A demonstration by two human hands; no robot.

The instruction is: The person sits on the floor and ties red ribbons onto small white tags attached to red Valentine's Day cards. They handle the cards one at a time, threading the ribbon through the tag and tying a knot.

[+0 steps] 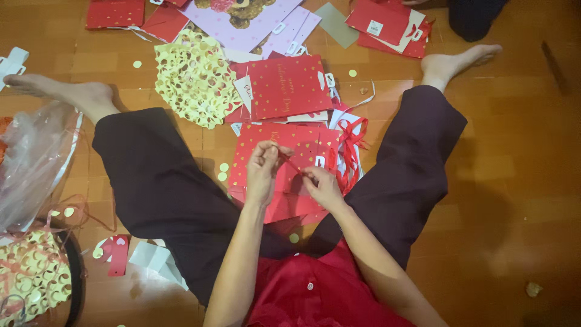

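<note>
Both bare forearms are extended forward between the spread legs. The left hand (262, 169) is raised, its fingers pinched together at the tips. The right hand (324, 188) is held just beside it, lower, fingers curled in a pinch.

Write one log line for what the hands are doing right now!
left hand: pinches red ribbon | right hand: on red gift bag, ribbon's other end | floor: more bags

A perforated pale-yellow paper sheet (195, 79) lay on the wooden floor (514, 181) beside flat red gift bags (284, 85) and a lilac gift bag (242, 24). A clear plastic bag (30, 160) sat at the left edge, paper offcuts (154, 260) nearby, small punched circles (223, 171) scattered about.
</note>
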